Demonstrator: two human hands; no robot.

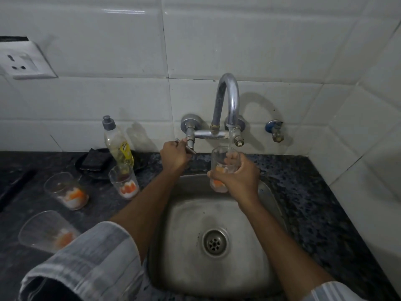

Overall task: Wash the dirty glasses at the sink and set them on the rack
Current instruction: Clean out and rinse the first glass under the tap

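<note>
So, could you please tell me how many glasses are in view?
4: one in the right hand under the tap, three on the counter left of the sink, at.

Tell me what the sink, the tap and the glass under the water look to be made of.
Sink: likely stainless steel, brushed and dull, grey with soft reflections.
Tap: metal, probably chrome-plated, shiny but spotted, with brass-coloured fittings at the joints.
Glass, held in the right hand: clear, glass or maybe plastic; the fingers show through its wall.
</note>
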